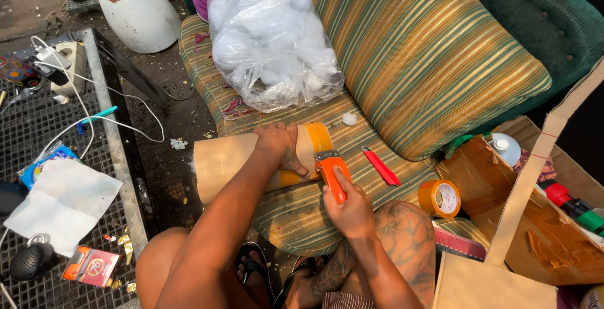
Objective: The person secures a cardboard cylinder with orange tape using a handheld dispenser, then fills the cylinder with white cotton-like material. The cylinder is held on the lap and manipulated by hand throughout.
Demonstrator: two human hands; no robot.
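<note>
- Far left of the frame: a metal grate (pixel 38 120) carries a white sheet of paper (pixel 63 202), a small red packet (pixel 91 266) and a white cable (pixel 94 117); an overturned white pot (pixel 138 12) lies at the upper left.
- Left of centre: the left hand (pixel 280 145) lies flat with fingers spread on a cardboard roll (pixel 220 161), pressing it onto the striped cushion (pixel 302 211); it grips nothing.
- Centre: the right hand (pixel 352 211) is closed round an orange tape dispenser (pixel 331 174) set against the roll's right end, just beside the left fingers; a slip could bring the toothed edge onto them, or crease the tape.
- Above centre: a clear bag of white stuffing (pixel 270 38).
- Right of centre: a red knife (pixel 381 167) and an orange tape roll (pixel 439 197); the knife lies near the knee and could be knocked off.
- Far right: cardboard boxes (pixel 541 240).
</note>
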